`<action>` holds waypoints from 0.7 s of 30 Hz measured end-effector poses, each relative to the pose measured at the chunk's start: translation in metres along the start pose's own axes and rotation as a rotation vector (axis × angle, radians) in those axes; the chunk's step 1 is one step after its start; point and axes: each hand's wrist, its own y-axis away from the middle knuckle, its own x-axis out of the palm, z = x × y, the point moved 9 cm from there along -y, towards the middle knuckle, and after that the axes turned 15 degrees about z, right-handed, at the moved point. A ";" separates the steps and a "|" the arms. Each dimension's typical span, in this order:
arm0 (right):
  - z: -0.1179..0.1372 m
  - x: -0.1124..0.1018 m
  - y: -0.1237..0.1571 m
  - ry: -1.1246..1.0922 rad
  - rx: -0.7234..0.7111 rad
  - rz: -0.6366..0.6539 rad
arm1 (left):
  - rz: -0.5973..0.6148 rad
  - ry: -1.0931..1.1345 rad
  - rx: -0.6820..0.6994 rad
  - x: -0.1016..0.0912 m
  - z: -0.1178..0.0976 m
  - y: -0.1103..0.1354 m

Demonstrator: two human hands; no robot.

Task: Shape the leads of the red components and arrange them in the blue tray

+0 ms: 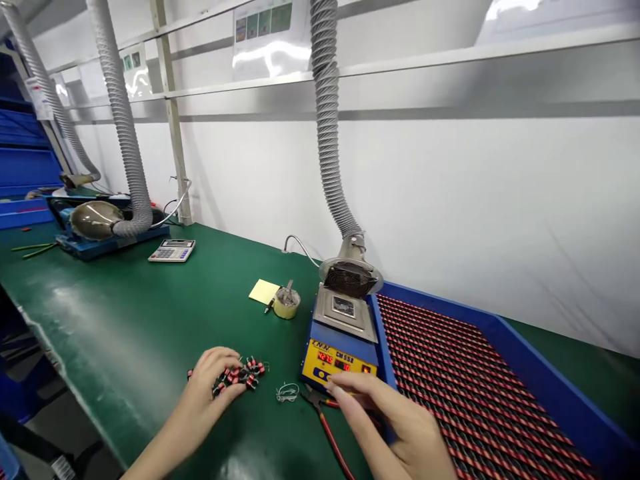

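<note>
On the green bench, my left hand (213,380) curls its thumb and fingers round a small heap of red-and-black coil components (253,373), some poking out past the fingertips. My right hand (397,427) is raised in front of a blue and yellow solder pot (340,357) with a lit red display. Its thumb and index fingertip are pinched together; whatever may be between them is too small to make out. Below it lie red-handled cutting pliers (327,427), partly hidden by that hand. Between the hands sits a loose bundle of thin wire (287,392).
A blue tray (505,327) filled with rows of red-and-black components stands at the right. Over the solder pot hangs an extraction hose (327,120). A yellow tub (286,307), a note pad (263,291) and a calculator (173,251) are farther back.
</note>
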 end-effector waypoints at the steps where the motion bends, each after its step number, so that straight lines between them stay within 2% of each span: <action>1: -0.010 0.008 -0.005 -0.112 0.049 0.047 | 0.025 0.045 0.063 -0.006 -0.023 -0.009; 3: -0.026 0.022 -0.012 -0.385 0.129 0.089 | 0.126 0.257 0.235 -0.014 -0.074 -0.025; 5: -0.032 0.030 -0.016 -0.657 0.144 0.072 | 0.234 0.412 0.394 -0.019 -0.119 -0.036; 8: -0.034 0.025 -0.016 -0.955 0.109 -0.046 | 0.297 0.429 0.540 -0.019 -0.161 -0.045; 11: -0.034 0.014 -0.013 -1.145 0.079 -0.148 | 0.266 0.484 0.594 -0.010 -0.170 -0.055; 14: -0.034 0.008 -0.011 -1.248 0.041 -0.196 | 0.241 0.763 0.492 0.004 -0.158 -0.070; 16: -0.035 0.004 -0.010 -1.243 0.010 -0.246 | 0.317 0.935 0.440 0.016 -0.155 -0.077; 18: -0.038 0.001 -0.009 -1.191 0.001 -0.304 | 0.383 1.029 0.463 0.020 -0.160 -0.080; 21: -0.045 0.002 -0.009 -1.099 0.026 -0.343 | 0.317 1.230 0.434 0.016 -0.155 -0.086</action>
